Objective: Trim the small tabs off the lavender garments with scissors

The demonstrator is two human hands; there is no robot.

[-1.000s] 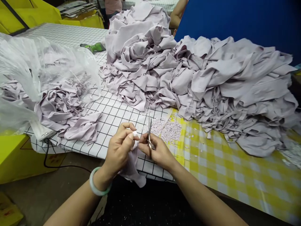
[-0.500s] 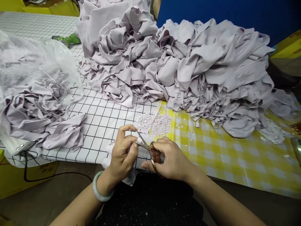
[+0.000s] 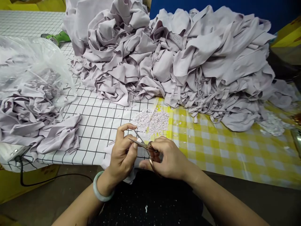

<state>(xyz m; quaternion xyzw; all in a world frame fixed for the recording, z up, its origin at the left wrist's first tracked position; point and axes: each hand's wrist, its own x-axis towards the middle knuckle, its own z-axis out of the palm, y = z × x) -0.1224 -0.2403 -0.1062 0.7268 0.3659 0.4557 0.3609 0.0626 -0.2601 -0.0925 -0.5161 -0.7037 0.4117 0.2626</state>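
In front of my body, my right hand (image 3: 168,158) grips a pair of scissors (image 3: 147,147) by the bronze-coloured handle loops. The blades are spread apart and point left, close to the fingertips of my left hand (image 3: 124,150). That hand has its fingers bent, the index finger raised and curved over the upper blade tip. Pale lilac fabric (image 3: 107,159) shows behind and beneath the left hand, apparently held in it; the grip itself is mostly hidden. Just beyond the scissors lies a scatter of small lilac clippings (image 3: 152,121) on the tabletop.
A large heap of lilac garments (image 3: 164,66) covers the table's back. At left, more lilac pieces (image 3: 35,119) lie by a clear plastic bag (image 3: 35,59). A power strip (image 3: 14,153) with a black cable sits at the front left edge. A green-handled tool (image 3: 57,37) lies behind.
The view has shifted slightly, so the table and heaps sit further left and higher. A small pale bit seen between the scissor blades no longer shows. Both hands keep nearly the same pose.
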